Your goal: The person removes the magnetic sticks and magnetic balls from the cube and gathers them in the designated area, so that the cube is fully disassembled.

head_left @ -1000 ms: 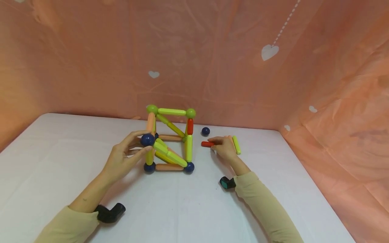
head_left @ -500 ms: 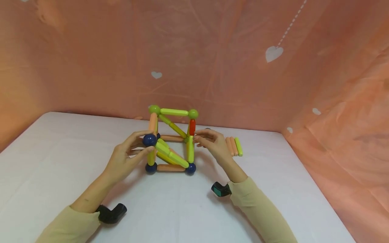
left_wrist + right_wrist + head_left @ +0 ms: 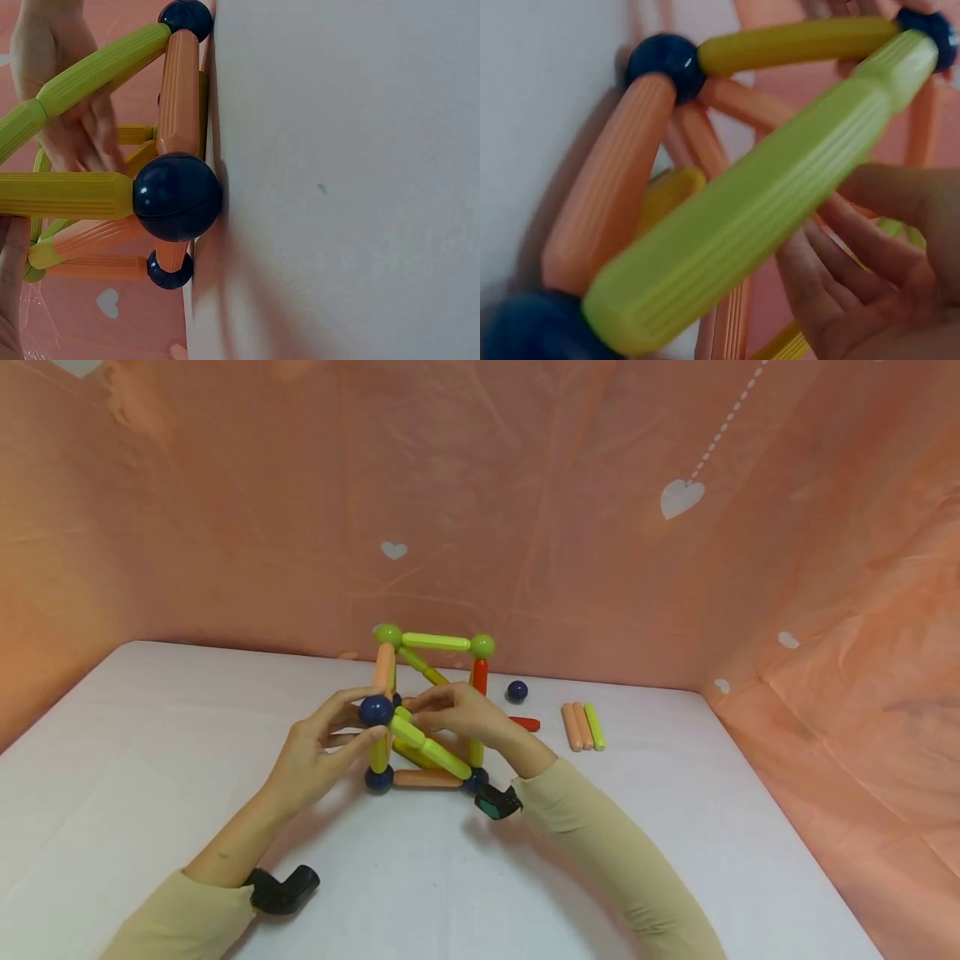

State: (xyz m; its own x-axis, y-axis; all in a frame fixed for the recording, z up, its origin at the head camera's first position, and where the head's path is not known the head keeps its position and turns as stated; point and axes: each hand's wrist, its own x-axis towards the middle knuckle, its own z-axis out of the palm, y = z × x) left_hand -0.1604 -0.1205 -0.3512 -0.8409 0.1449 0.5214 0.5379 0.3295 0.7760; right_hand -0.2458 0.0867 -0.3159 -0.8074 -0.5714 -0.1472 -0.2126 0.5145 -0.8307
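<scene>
Toward the far edge of the table, ball-and-stick frame upright; left hand pinches 1 upper blue ball, right hand reaches inside, grip hidden. Sticks probably light, stiff, apt to pop loose (likely magnetic); steady by 2 lower near balls.

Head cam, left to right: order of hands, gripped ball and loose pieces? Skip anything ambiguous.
Left hand → gripped dark blue ball → right hand → loose dark blue ball → two peach sticks → loose lime stick.
</scene>
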